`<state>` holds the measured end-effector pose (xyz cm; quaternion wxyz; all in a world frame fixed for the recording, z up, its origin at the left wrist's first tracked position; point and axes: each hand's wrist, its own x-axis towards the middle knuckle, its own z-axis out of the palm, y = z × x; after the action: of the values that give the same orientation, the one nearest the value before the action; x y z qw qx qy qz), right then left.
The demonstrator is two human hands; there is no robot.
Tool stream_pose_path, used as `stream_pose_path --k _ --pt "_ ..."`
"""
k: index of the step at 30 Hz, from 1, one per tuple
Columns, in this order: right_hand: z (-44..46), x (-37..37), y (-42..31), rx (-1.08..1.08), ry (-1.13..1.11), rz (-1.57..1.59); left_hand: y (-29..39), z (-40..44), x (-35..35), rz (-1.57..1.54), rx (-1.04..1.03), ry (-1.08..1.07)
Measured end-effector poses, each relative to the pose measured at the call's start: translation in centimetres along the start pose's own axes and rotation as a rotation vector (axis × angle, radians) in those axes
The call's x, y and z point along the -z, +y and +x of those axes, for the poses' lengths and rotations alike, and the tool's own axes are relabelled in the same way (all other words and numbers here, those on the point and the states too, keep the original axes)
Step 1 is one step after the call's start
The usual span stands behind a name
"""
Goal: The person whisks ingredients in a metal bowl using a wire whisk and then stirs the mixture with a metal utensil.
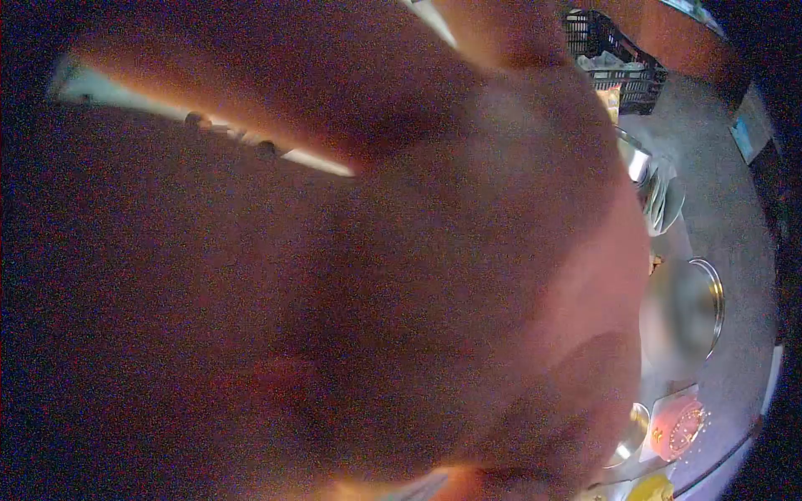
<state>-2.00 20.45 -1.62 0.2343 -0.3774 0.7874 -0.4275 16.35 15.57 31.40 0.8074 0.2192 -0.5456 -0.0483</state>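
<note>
A hand [468, 250] very close to the lens fills most of the head view, dark and blurred. Which of my hands it is, or whether it is mine at all, I cannot tell. Thin bright gaps at the upper left, top and bottom suggest that some of its fingers are apart. Nothing held shows in it. A second hand cannot be made out. Past the covering hand's right edge, a round metal-rimmed pan or tray [718, 313] is partly visible, its middle blurred.
A black plastic crate [639, 88] with clear plastic in it stands at the upper right. Below it are a shiny metal vessel [639, 163] and clear plastic wrapping [664, 200]. Lower right show a metal bowl [632, 438], a reddish patterned item [681, 426] and something yellow [653, 488].
</note>
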Motion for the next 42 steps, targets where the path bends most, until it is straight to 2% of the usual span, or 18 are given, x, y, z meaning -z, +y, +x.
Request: stream_pose_path --k 3,5,7,9,11,15,20,26,27,29,31,33,37,38,39,40,42 --pt "-0.4 -0.5 -0.2 0.072 0.022 0.114 -1.1 0.4 -0.2 -0.006 -0.015 0.047" --pt "-0.1 -0.7 0.3 -0.043 0.024 0.037 -2.1 0.8 -0.7 -0.016 -0.032 0.077" --pt "-0.3 -0.6 -2.0 -0.030 0.066 0.069 -3.9 1.1 -1.3 -0.029 -0.045 0.105" --pt "-0.1 -1.1 -0.8 -0.018 0.105 0.097 -5.1 1.8 -1.9 -0.039 -0.053 0.133" --pt "0.1 -1.6 -0.5 -0.051 -0.038 0.352 -6.8 2.0 -1.7 -0.052 -0.062 0.172" --pt "0.3 -2.5 0.9 0.054 0.059 0.225 -9.9 3.9 -2.1 -0.056 -0.106 0.243" --pt "0.4 -3.5 0.5 -0.075 -0.086 0.257 -12.9 6.4 -1.6 -0.023 -0.172 0.319" --pt "0.3 -4.4 0.5 -0.081 0.132 0.295 -15.5 7.1 -3.2 -0.070 -0.169 0.389" --pt "0.1 -4.4 -2.6 -0.136 0.175 0.234 -15.5 7.0 -4.3 -0.110 -0.149 0.397" --pt "0.5 -4.7 0.1 -0.024 0.176 0.175 -14.8 6.4 -6.5 -0.214 -0.090 0.413" --pt "0.1 -4.5 3.6 0.109 0.224 -0.066 -17.1 4.7 -3.0 -0.691 -0.082 0.063" --pt "0.0 -4.4 1.2 0.028 0.259 -0.032 -18.2 3.2 -3.9 -0.572 -0.042 0.002" --pt "0.0 -4.4 0.3 0.069 0.289 -0.019 -20.4 0.6 -4.6 -0.622 0.167 -0.323" --pt "0.1 -4.3 -0.1 -0.021 0.230 -0.037 -21.1 0.2 -4.8 -0.629 0.172 -0.323" --pt "0.2 -4.2 -0.6 -0.104 0.173 -0.049 -21.2 -0.2 -4.9 -0.627 0.276 -0.380" --pt "0.2 -4.2 -0.9 -0.101 0.181 -0.047 -21.2 -0.5 -4.9 -0.623 0.379 -0.437" --pt "0.1 -4.4 -1.4 -0.068 0.251 -0.035 -21.4 -1.1 -5.0 -0.587 0.433 -0.505"
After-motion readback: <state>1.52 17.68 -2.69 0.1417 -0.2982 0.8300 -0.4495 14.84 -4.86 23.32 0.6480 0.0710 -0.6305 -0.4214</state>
